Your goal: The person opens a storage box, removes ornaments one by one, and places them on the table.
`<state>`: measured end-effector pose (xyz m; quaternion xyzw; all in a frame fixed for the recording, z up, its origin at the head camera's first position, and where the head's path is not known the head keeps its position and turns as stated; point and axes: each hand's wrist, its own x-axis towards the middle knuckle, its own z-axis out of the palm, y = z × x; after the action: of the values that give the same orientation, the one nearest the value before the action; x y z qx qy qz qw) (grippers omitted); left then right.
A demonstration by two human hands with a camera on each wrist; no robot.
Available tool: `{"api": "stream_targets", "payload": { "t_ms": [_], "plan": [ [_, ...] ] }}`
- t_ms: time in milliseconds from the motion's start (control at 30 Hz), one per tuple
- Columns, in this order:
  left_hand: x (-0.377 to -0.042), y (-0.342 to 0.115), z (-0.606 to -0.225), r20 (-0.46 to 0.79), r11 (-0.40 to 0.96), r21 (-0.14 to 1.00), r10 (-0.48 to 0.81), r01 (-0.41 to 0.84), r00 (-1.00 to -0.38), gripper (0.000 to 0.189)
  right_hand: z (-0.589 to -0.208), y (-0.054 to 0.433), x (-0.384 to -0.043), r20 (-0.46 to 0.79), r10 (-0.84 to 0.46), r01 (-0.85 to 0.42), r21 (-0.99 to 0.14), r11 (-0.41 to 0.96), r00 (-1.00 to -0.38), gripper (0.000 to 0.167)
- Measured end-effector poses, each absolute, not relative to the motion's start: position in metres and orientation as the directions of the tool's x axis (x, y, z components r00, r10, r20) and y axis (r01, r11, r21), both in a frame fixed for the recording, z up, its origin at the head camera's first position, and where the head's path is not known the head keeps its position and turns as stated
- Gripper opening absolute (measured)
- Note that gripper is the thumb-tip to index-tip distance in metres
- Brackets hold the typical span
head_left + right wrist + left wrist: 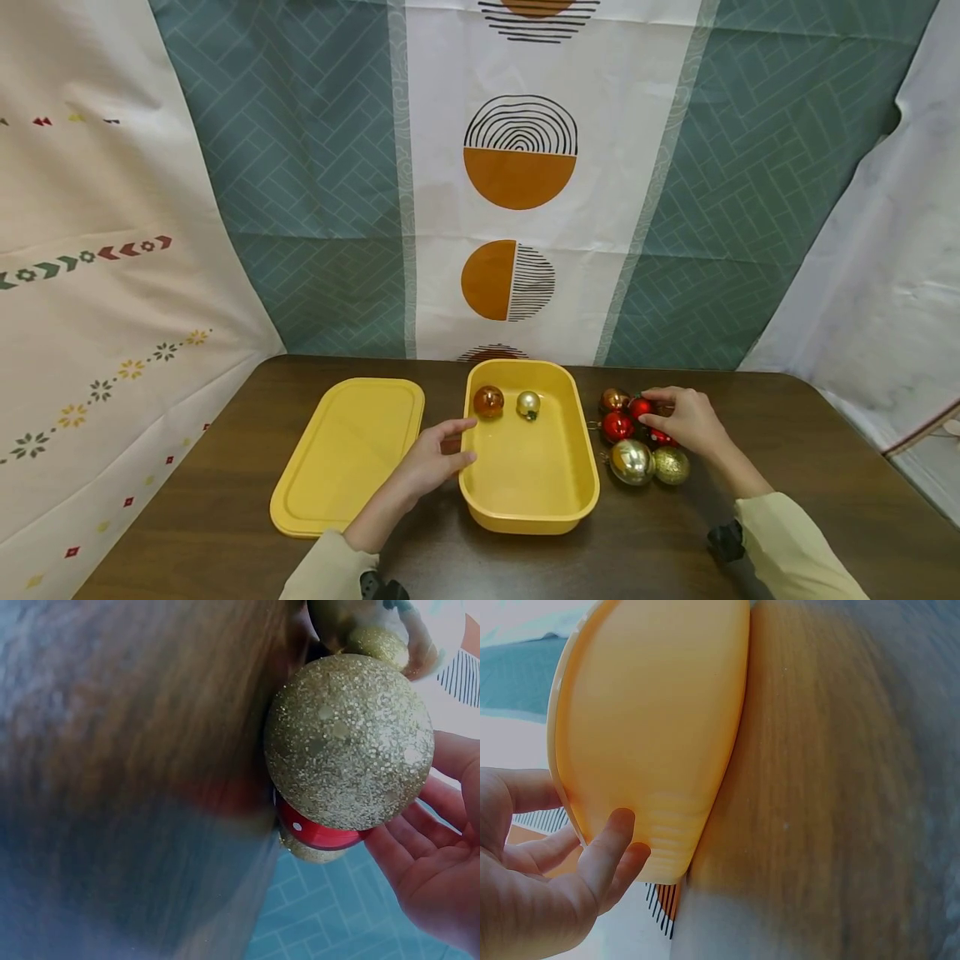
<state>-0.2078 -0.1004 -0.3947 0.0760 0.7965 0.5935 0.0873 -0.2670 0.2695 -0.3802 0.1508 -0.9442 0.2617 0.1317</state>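
A yellow plastic box (532, 479) stands mid-table, with a copper Christmas ball (489, 402) and a small pale gold ball (528, 405) inside. My left hand (431, 460) holds its left rim, two fingers against the outer wall (649, 735). Right of the box lies a cluster of balls. There my right hand (686, 421) pinches a shiny red ball (640, 407) between thumb and fingers. Around it are another red ball (617, 427), a copper ball (615, 400), a large shiny gold ball (632, 462) and a glittery gold ball (349, 742), which partly hides a dotted red ball (319, 831).
A flat yellow lid (352, 454) lies on the brown wooden table (438, 550), left of the box. Patterned cloth (330, 275) hangs behind the table's back edge, and pale cloth covers both sides.
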Motion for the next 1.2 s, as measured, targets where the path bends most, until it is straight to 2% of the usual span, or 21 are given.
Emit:
{"api": "stream_targets", "payload": {
  "t_ms": [367, 900, 1200],
  "plan": [
    [-0.209, -0.1, -0.395, -0.05, 0.271, 0.963, 0.234, 0.016, -0.971, 0.047, -0.385, 0.268, -0.271, 0.342, -0.246, -0.385, -0.436, 0.813, -0.907, 0.032],
    [-0.207, -0.1, -0.392, -0.047, 0.258, 0.966, 0.239, 0.016, -0.97, 0.047, -0.389, 0.265, -0.277, 0.294, -0.299, -0.393, -0.35, 0.85, -0.908, 0.033],
    [-0.206, -0.1, -0.393, -0.034, 0.259, 0.965, 0.245, 0.032, -0.969, 0.047, -0.389, 0.263, -0.278, 0.215, -0.29, -0.353, -0.385, 0.853, -0.933, 0.031]
  ]
}}
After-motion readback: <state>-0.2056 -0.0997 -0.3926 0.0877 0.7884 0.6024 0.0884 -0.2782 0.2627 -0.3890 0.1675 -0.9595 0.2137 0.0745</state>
